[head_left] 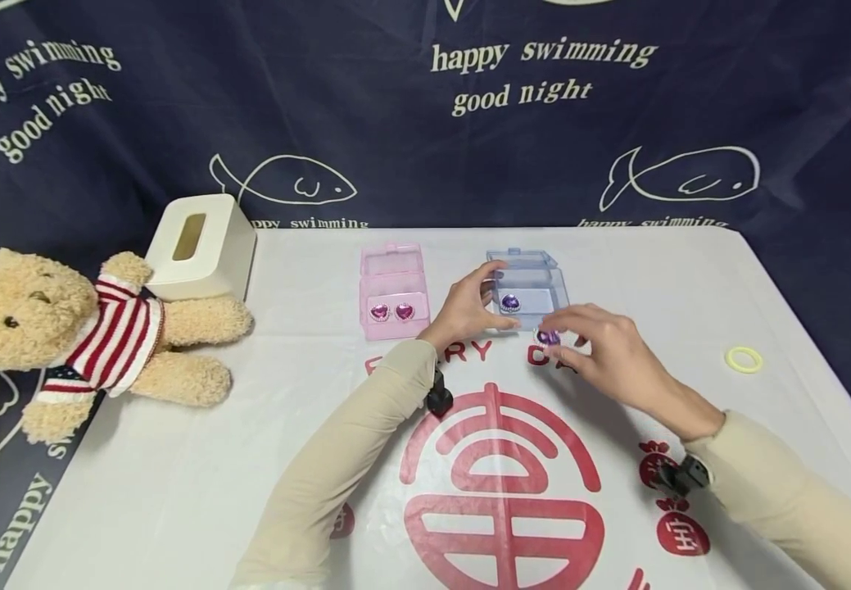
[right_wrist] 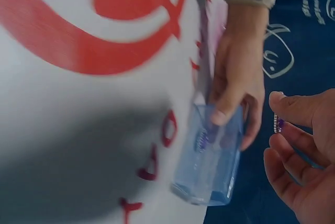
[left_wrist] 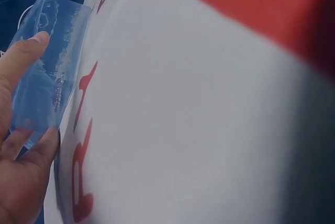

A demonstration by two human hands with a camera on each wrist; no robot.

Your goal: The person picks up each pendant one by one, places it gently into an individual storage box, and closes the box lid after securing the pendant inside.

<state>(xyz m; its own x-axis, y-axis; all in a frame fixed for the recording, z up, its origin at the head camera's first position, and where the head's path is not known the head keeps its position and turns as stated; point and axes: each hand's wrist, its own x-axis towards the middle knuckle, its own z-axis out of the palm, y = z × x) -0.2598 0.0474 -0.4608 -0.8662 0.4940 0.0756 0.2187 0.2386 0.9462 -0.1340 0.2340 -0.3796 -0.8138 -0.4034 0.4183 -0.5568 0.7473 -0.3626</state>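
Observation:
A translucent blue box (head_left: 540,300) stands with its lid raised, one purple heart-shaped gem (head_left: 509,304) inside at the left. My left hand (head_left: 467,307) grips the box's left side, thumb at the front and fingers towards the back; the left wrist view shows the blue plastic (left_wrist: 36,96) between thumb and fingers. Just off the box's front right corner, my right hand (head_left: 609,348) pinches a second purple heart gem (head_left: 547,337) between thumb and fingertips. In the right wrist view that gem (right_wrist: 278,123) appears edge-on, showing its beaded silver rim.
Left of the blue box, a pink box (head_left: 393,264) stands with its lid up and two pink heart gems (head_left: 405,311) inside. A yellow ring (head_left: 744,360) lies far right. A teddy bear (head_left: 126,328) and a white tissue box (head_left: 204,246) occupy the left side.

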